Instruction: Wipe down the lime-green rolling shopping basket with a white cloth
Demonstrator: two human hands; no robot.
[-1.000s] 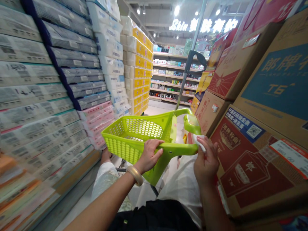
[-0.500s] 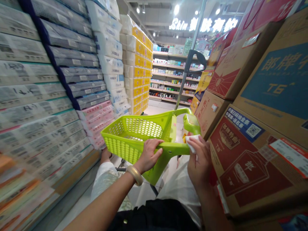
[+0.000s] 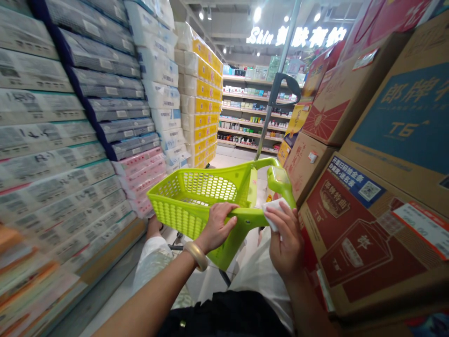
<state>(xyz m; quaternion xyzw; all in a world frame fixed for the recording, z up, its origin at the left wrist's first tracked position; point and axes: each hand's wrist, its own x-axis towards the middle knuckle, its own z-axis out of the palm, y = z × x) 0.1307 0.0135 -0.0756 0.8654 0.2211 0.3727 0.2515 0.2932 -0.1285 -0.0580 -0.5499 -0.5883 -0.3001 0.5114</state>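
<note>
A lime-green shopping cart (image 3: 196, 220) with a perforated basket stands in front of me, and nothing shows inside it. My left hand (image 3: 219, 227), below a gold bangle (image 3: 197, 255), is wrapped over the cart's near rim. At the near right corner of the cart's handle, my right hand (image 3: 286, 234) presses a folded white tissue (image 3: 275, 213) against the green plastic. The tissue hides that corner from me. Beyond it, the handle (image 3: 280, 180) curves round to the far side.
Stacked tissue packs (image 3: 198, 93) line the left side. Cardboard cartons (image 3: 368, 238) are piled close on the right, near my right hand. Past the cart rises a metal pole with a grey handle (image 3: 275, 91). Shelves of small goods (image 3: 249, 107) stand at the back.
My right hand has moved a little left along the handle with the tissue, which now covers more of the corner. My left hand and the cart stay put.
</note>
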